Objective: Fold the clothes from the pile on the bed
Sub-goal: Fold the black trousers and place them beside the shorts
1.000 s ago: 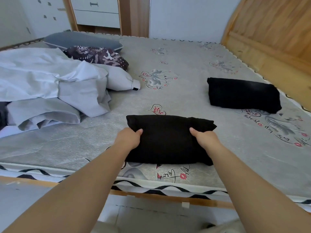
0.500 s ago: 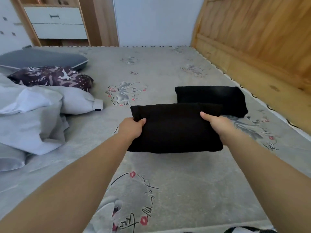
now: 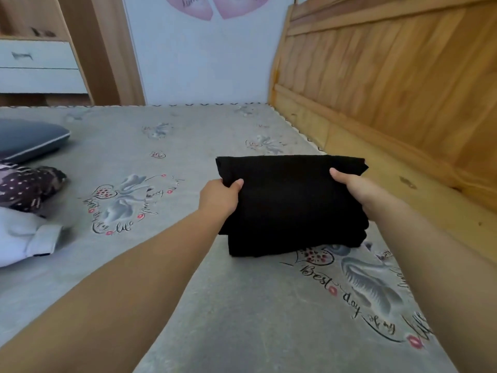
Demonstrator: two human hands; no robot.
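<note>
At the left edge of the frame lie unfolded pale clothes (image 3: 24,238), apparently waiting their turn. Right of centre, the left hand (image 3: 219,197) and right hand (image 3: 355,188) each pinch a side of a folded black garment (image 3: 293,203), thumbs on top, likely keeping its folds together above the mattress (image 3: 242,305).

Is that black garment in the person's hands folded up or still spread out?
Folded. The black garment forms a compact rectangle with stacked layers showing at its lower edge, gripped by the left hand and right hand.
</note>
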